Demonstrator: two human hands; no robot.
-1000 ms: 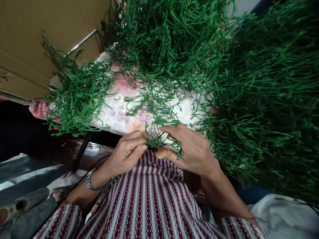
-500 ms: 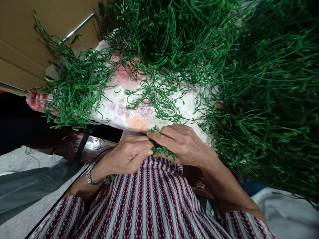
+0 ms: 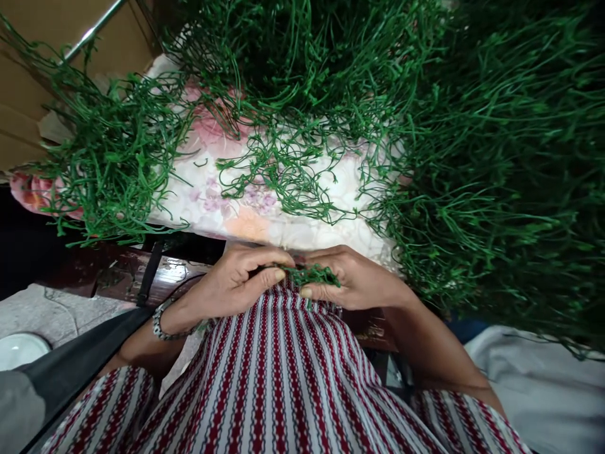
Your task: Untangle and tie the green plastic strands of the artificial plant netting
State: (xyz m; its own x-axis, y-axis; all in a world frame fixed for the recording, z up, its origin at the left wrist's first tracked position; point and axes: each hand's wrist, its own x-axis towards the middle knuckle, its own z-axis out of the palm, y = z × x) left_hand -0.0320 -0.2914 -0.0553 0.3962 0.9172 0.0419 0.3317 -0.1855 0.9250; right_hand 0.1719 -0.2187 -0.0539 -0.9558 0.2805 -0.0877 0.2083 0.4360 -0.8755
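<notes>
In front of my body, low at the near edge of a flowered cover (image 3: 246, 222), both hands work close together. My left hand (image 3: 229, 280) pinches one end of a small bunch of thin green plant stems (image 3: 314, 275) between thumb and bent fingers. The other end is in my right hand (image 3: 362, 277), its thumb below and fingers curled over the stems. Loose green stems (image 3: 290, 180) lie scattered on the cover just beyond my hands. A tangled heap of stems (image 3: 111, 164) rests at the left end, and a much larger mass (image 3: 486, 164) fills the right side and back.
A brown cardboard sheet (image 3: 23, 94) and a shiny metal rod (image 3: 94, 30) stand at the upper left. Below the cover runs a worn dark wooden piece (image 3: 116, 271). A white round dish (image 3: 21, 350) and a grey-clad leg (image 3: 70, 359) are lower left.
My hands have drawn slightly apart, with the bunch now showing between them. My right hand has turned so its thumb shows beneath the stems. The view has shifted a little right.
</notes>
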